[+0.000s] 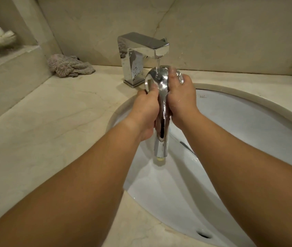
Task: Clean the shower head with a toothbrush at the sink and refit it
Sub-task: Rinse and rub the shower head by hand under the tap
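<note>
head view: both hands, left hand (146, 113) and right hand (181, 98), grip shower head (159, 82) over sink (248, 122), probably marble counter (52, 122).

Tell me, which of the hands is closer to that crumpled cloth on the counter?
Left. The left hand grips the shower head on the side toward the cloth; the right hand is on its far side.
</note>
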Demonstrator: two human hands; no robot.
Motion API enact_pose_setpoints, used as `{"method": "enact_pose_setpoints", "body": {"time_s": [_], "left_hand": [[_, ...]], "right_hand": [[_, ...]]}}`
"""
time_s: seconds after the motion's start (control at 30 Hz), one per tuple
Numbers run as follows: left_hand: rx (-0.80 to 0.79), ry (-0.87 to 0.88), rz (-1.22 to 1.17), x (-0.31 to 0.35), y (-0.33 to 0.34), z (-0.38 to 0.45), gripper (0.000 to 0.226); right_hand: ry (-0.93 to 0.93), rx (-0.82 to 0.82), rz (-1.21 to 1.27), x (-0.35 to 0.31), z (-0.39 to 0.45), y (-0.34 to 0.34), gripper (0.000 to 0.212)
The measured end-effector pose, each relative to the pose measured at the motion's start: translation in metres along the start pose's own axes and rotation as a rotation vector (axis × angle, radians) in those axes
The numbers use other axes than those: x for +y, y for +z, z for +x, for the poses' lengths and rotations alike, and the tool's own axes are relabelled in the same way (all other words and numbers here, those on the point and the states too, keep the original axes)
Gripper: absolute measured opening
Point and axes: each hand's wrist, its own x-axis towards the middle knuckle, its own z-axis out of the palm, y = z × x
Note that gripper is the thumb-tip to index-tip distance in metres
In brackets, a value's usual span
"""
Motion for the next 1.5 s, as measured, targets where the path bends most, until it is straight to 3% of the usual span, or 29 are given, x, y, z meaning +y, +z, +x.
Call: {"method": "enact_pose_setpoints", "body": {"time_s": [0.1,0.2,0.37,0.43,0.53,0.7,0.83,0.93,1.07,1.27,1.5], "left_hand": [[-0.009,-0.003,-0.032,0.002,-0.005,0.000,0.048],[0.042,-0.070,-0.204,0.006,-0.009,0.000,0.044],[-0.107,-0.234,-0.185,0.009,-0.008,-0.002,0.045],[-0.126,-0.238,-0.151,0.007,-0.009,-0.003,0.045],[-0.140,-0.233,-0.081,0.006,-0.013,-0.003,0.037],[-0.234,-0.221,-0.067,0.005,-0.013,-0.004,0.074],[-0.162,-0.151,0.015,0.003,-0.004,-0.004,0.061],[-0.062,-0.126,0.042,0.001,-0.003,0.004,0.066],[-0.043,-0.142,0.014,0.000,-0.002,0.008,0.074],[-0.154,-0.141,-0.057,0.002,-0.008,0.004,0.074],[-0.131,0.035,-0.126,0.006,-0.007,0.006,0.058]], "right_hand": [[0.013,-0.016,-0.090,-0.003,0.005,-0.005,0.046],[0.138,-0.100,0.078,-0.009,0.011,-0.018,0.053],[0.287,-0.430,0.252,-0.009,0.003,-0.024,0.057],[0.269,-0.406,0.251,-0.008,0.002,-0.019,0.058],[0.053,-0.243,0.083,-0.007,0.004,-0.012,0.055],[-0.240,0.059,-0.450,-0.003,0.012,-0.010,0.048],[-0.409,0.150,-0.576,-0.004,0.010,-0.008,0.034],[-0.441,0.112,-0.548,-0.004,0.007,-0.009,0.029],[-0.309,-0.085,-0.449,0.003,0.000,-0.009,0.052],[-0.395,-0.031,-0.426,-0.005,0.007,-0.017,0.030],[-0.242,-0.073,-0.332,-0.011,0.008,-0.034,0.046]]}}
